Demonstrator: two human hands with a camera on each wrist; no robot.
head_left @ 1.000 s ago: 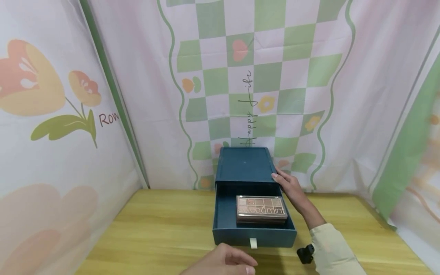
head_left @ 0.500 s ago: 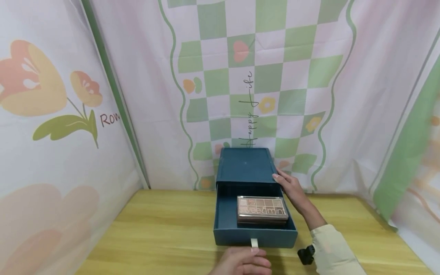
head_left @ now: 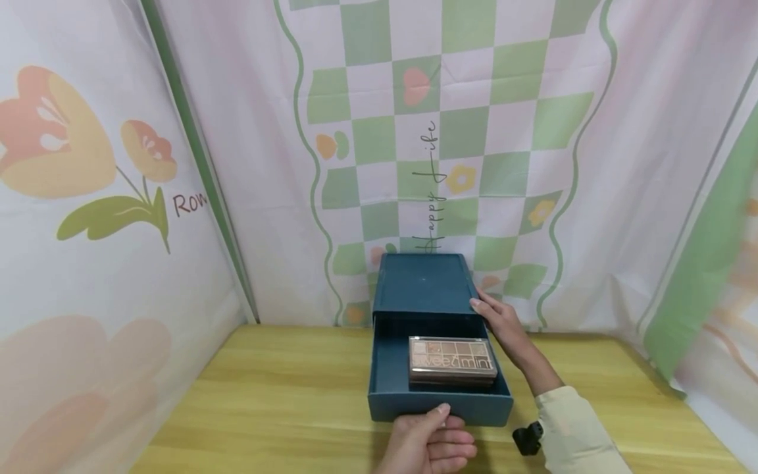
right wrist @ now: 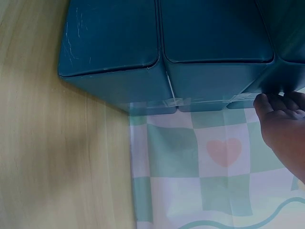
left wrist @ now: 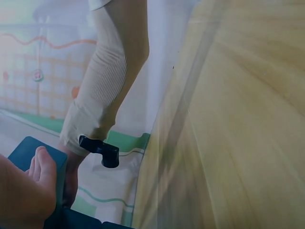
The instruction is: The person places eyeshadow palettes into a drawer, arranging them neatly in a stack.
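A dark blue drawer box (head_left: 422,280) stands against the back cloth, its top drawer (head_left: 385,409) pulled out toward me. An eyeshadow palette (head_left: 453,359) with a clear lid lies in the drawer, to the right. At the drawer's front, my left hand (head_left: 429,444) pinches the pale pull tab, thumb over it and the other fingers loosely bent below; the tab itself is hidden. My right hand (head_left: 503,329) steadies the box's right side, thumb at the upper front corner and straight fingers along the side. In the right wrist view that hand (right wrist: 286,117) presses against the box's side.
A wood-grain table (head_left: 266,395) extends to both sides of the box. Patterned cloth (head_left: 414,131) hangs close behind it, with more cloth at left and right. A small black device (head_left: 527,438) is at my right sleeve. The box has several stacked tiers (right wrist: 109,38).
My left hand has moved right and up to the drawer's front and taken hold of the pull tab. The right hand, drawer and palette have stayed in place.
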